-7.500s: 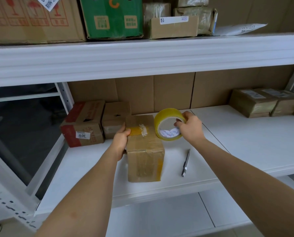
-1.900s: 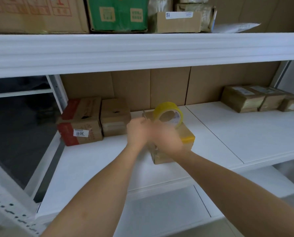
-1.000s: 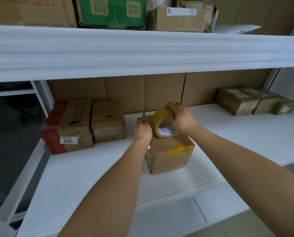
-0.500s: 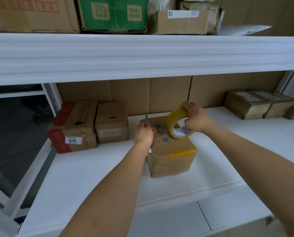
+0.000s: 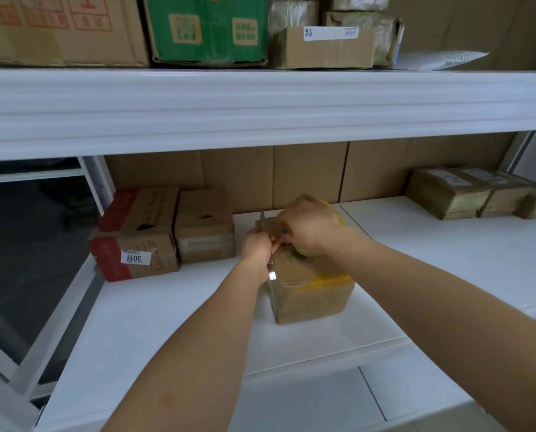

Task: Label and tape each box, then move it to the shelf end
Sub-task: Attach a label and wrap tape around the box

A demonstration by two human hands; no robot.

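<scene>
Box (image 5: 310,285) of brown cardboard sits on the white shelf (image 5: 166,310), near its front edge and roughly in the middle of my view, with a strip of yellow tape across its near top edge. My left hand (image 5: 257,244) is closed around a slim metal knife (image 5: 263,220); its tip pokes up past the knuckles at the box's far left corner, and its other end shows below the hand against the box's left side. My right hand (image 5: 307,226) is curled over the yellow tape roll (image 5: 307,251), which rests on the box top; only slivers of the roll show under and behind the fingers. Both hands meet over the top of the box, fingertips touching or nearly so; I cannot tell whether a tape end is pinched between them.

To the left, against the cardboard backing, stand a red-and-brown carton (image 5: 135,235) with a white sticker reading 3011 upside down, and a plain brown carton (image 5: 204,226) touching it. Well apart at the right end of the shelf lie three taped parcels (image 5: 478,194) in a row. On the upper shelf, a green box (image 5: 209,28) stands among brown ones.
</scene>
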